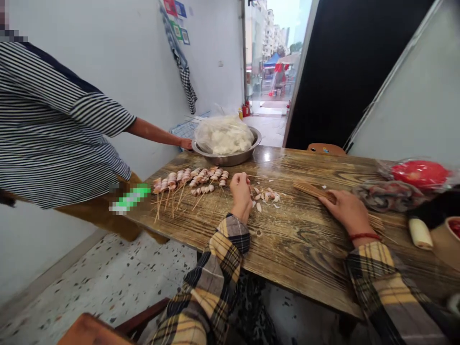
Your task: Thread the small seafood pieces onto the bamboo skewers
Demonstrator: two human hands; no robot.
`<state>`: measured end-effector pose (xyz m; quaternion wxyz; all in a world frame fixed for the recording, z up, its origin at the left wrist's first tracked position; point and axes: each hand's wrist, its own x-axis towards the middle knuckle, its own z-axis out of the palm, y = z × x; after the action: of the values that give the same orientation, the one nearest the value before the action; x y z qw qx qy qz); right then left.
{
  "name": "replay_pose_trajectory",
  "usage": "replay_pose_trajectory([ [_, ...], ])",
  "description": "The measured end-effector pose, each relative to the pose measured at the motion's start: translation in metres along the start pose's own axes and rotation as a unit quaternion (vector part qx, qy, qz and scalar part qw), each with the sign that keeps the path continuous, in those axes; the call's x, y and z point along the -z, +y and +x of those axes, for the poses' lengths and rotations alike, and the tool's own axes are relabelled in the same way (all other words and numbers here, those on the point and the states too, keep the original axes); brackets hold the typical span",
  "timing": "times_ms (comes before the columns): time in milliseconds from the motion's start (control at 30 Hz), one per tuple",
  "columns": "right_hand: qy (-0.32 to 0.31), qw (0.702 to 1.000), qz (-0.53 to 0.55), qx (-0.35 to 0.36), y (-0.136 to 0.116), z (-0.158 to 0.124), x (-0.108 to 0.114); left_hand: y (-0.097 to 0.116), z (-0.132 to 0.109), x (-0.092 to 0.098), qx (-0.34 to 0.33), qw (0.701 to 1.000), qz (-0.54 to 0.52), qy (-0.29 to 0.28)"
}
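Observation:
My left hand [240,190] is closed in a pinch above the middle of the wooden table, with a thin bamboo skewer [268,178] running out to the right from its fingertips. Just right of it lie loose garlic cloves [266,195]. My right hand [347,211] rests over a bundle of bamboo skewers [311,188], its thumb and fingers closed on them; the palm hides the middle of the bundle. To the left of my left hand, several skewers threaded with pinkish rolled pieces [176,178] lie in a row, and a shorter skewer of garlic cloves [202,190] lies before them.
A metal basin [230,159] with a plastic bag of pale stuff [224,135] stands at the table's far edge. A person in a striped shirt [64,129] has a hand [186,143] at its rim. A red plastic-wrapped item [419,173] and a bowl [449,239] are at right.

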<state>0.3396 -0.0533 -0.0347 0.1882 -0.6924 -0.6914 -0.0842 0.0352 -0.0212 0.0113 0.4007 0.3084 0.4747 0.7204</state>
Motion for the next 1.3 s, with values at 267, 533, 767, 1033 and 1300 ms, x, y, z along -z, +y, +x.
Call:
replay_pose_trajectory([
  [267, 0.230, 0.953, 0.194, -0.032, -0.026, 0.004, 0.021, -0.004, -0.010, -0.010, -0.007, 0.993, 0.019, -0.113],
  [533, 0.158, 0.945, 0.252, 0.134, -0.085, -0.011, 0.045, -0.002, -0.026, -0.016, 0.000, 0.979, 0.043, -0.201],
  [767, 0.036, 0.953, 0.238, 0.183, -0.101, -0.020, 0.029, -0.004, -0.038, -0.021, 0.006, 0.946, 0.082, -0.313],
  [1033, -0.041, 0.971, 0.181, 0.151, -0.096, -0.018, 0.022, 0.000, -0.011, -0.007, -0.028, 0.970, 0.104, -0.219],
  [1300, -0.077, 0.977, 0.141, 0.141, -0.093, -0.016, 0.012, 0.000, 0.034, 0.029, -0.065, 0.956, 0.196, -0.208],
])
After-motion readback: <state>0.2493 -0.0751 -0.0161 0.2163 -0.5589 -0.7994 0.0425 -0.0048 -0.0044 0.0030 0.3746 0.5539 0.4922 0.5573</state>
